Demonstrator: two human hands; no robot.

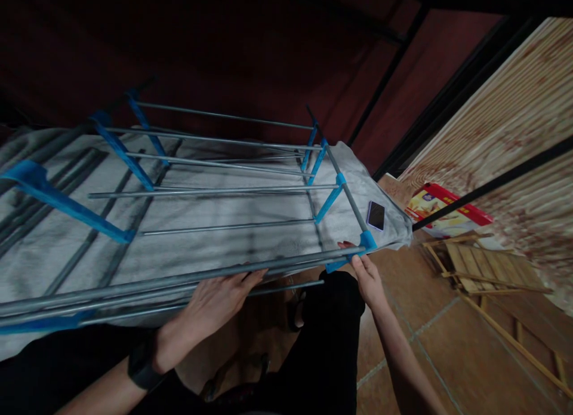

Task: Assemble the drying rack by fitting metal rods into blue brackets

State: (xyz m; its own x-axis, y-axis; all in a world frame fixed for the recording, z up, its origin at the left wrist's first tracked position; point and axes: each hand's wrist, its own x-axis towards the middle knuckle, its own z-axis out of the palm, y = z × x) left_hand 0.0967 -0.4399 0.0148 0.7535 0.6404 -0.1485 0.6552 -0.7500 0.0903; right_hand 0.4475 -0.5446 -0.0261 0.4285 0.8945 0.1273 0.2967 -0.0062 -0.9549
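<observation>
A partly assembled rack of grey metal tubes (242, 190) with blue plastic connectors (329, 205) lies on its side in front of me. My left hand (219, 301), with a dark band on the wrist, is closed on the metal tubes (170, 282) along the near edge; some of its fingertips are hidden behind them. At the near right corner, my right hand (367, 277) grips a blue corner connector (367, 240) where the tube ends meet it, thumb on the near side and fingertips beyond. A loose-ended tube (290, 288) sticks out below the near edge.
Grey cloth (268, 209) covers the surface under the rack. A phone (376, 216) lies on it at the right. Beyond stand a red and yellow box (447, 212) and a folded wooden chair or rack (496, 266) on the tiled floor (403, 343). A dark pole (492, 185) crosses the right side.
</observation>
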